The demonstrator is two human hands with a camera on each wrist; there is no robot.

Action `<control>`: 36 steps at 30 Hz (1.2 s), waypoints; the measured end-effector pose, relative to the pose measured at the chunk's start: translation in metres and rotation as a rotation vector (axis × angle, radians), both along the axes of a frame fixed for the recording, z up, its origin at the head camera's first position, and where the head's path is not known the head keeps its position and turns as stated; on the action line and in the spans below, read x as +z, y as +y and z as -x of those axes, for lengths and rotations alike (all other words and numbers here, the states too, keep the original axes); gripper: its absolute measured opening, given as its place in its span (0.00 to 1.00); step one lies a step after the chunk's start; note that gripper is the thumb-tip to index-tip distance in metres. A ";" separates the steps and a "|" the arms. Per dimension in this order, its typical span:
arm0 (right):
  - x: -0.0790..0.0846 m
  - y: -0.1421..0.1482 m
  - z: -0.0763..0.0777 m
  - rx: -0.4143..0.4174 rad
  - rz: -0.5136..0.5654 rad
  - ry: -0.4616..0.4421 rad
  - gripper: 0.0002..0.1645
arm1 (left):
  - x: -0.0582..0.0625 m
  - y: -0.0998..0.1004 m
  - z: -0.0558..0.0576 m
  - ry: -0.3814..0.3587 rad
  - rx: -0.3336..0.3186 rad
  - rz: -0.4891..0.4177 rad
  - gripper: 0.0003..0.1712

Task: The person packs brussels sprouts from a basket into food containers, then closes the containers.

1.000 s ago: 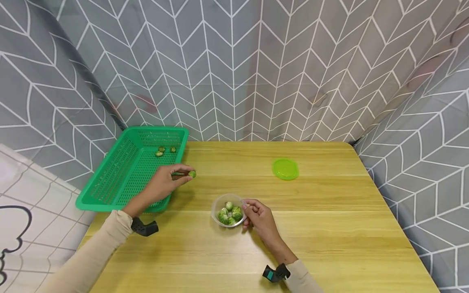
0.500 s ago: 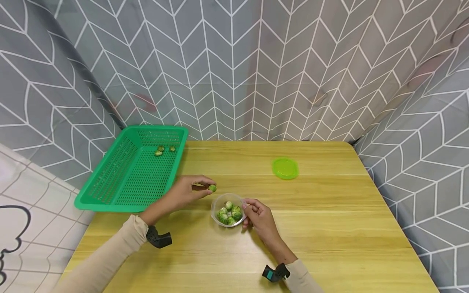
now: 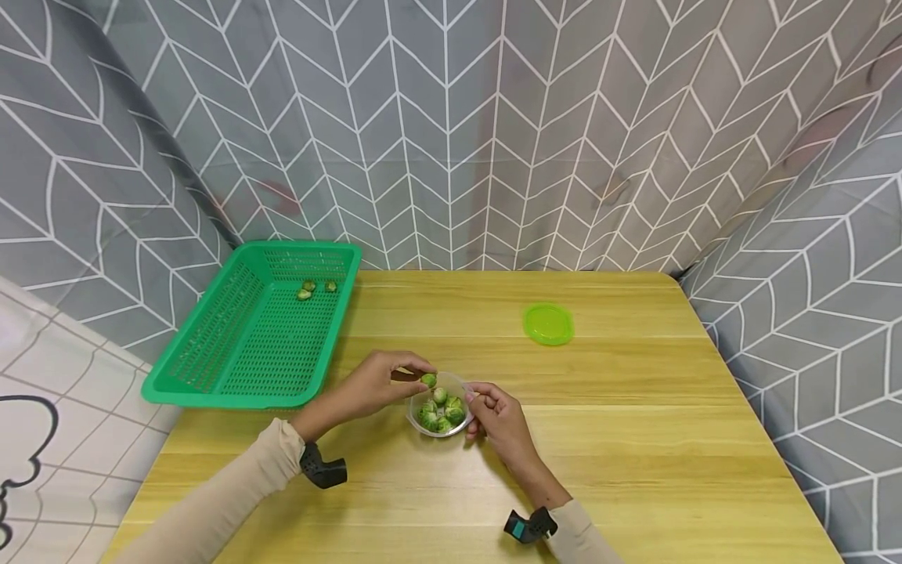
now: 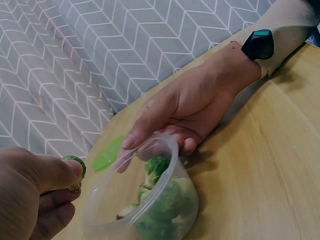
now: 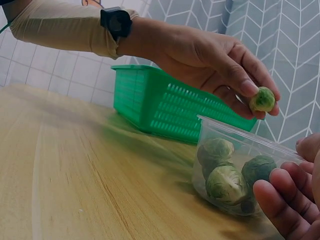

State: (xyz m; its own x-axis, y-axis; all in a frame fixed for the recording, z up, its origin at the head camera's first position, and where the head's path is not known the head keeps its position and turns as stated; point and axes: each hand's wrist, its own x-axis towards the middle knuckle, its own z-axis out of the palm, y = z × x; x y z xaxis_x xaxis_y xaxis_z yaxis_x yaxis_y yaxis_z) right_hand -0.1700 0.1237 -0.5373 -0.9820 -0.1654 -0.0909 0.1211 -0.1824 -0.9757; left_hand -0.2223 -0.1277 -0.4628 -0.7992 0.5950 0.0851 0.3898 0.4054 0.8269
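Observation:
A Brussels sprout (image 5: 263,99) is pinched between the thumb and fingers of my left hand (image 3: 380,381), just above the rim of a clear plastic container (image 3: 416,419). Several Brussels sprouts (image 5: 227,184) lie inside that container, seen through its wall in the right wrist view. My right hand (image 3: 499,417) grips the container's right rim, thumb on top and fingers outside, as the left wrist view (image 4: 175,107) shows. The container stands on the wooden table.
At the left, a green plastic basket (image 3: 327,345) holds a few Brussels sprouts (image 3: 304,294) in its far corner. A lime-green lid (image 3: 549,324) lies on the table (image 3: 634,439) at the back right. Patterned curtains (image 3: 451,141) hang behind the table.
My left hand has carried the pinched Brussels sprout from beside the basket rightward to the container's rim. My right hand and the container have stayed in place.

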 end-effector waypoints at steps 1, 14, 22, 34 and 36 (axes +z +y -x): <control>0.000 0.000 0.000 0.000 0.001 -0.001 0.23 | -0.001 0.002 -0.001 -0.002 -0.005 0.003 0.16; -0.001 0.001 0.001 -0.003 -0.003 -0.006 0.20 | -0.014 0.029 -0.004 -0.025 -0.072 -0.003 0.16; -0.001 0.000 0.001 0.000 -0.012 0.005 0.18 | -0.024 0.041 -0.006 0.025 -0.081 0.064 0.16; -0.001 0.001 0.001 -0.004 -0.029 0.020 0.18 | -0.025 0.046 -0.006 0.162 -0.097 0.160 0.16; -0.001 0.001 0.001 -0.007 -0.032 0.020 0.18 | -0.025 0.046 -0.005 0.175 -0.091 0.167 0.16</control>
State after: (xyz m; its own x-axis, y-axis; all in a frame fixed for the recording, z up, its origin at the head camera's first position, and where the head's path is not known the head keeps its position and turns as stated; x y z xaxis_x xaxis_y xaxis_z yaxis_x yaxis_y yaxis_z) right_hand -0.1712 0.1243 -0.5383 -0.9847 -0.1563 -0.0769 0.1008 -0.1513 -0.9833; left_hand -0.2168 -0.0821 -0.4882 -0.7237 0.6810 0.1119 0.5622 0.4878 0.6677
